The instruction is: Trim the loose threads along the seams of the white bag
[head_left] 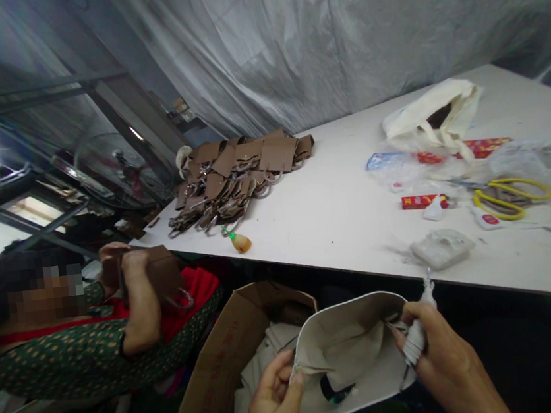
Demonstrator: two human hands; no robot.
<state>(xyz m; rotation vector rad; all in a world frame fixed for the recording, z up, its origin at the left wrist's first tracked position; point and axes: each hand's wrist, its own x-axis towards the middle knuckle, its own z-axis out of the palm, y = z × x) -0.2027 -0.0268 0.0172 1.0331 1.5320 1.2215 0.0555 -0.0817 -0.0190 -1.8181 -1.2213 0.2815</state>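
The left hand (274,405) pinches the near-left edge of a pale beige, stiff fabric piece curved into an open bag shape (350,357), thumb on top and fingers curled beneath. The right hand (445,363) is clenched around a small white squeeze bottle (417,336), its nozzle pointing up, while the same hand presses against the fabric's right edge. The fabric piece hangs between both hands, below the near edge of the white table (346,218). Just left of the left hand stands an open brown cardboard box (224,365). Well beyond the right hand, yellow-handled scissors (510,196) lie on the table, with a cream cloth tote bag (432,116) farther off. Far beyond the left hand lies a heap of brown leather pieces with metal rings (232,178). To the left, another person's hands (130,263) hold a brown piece.
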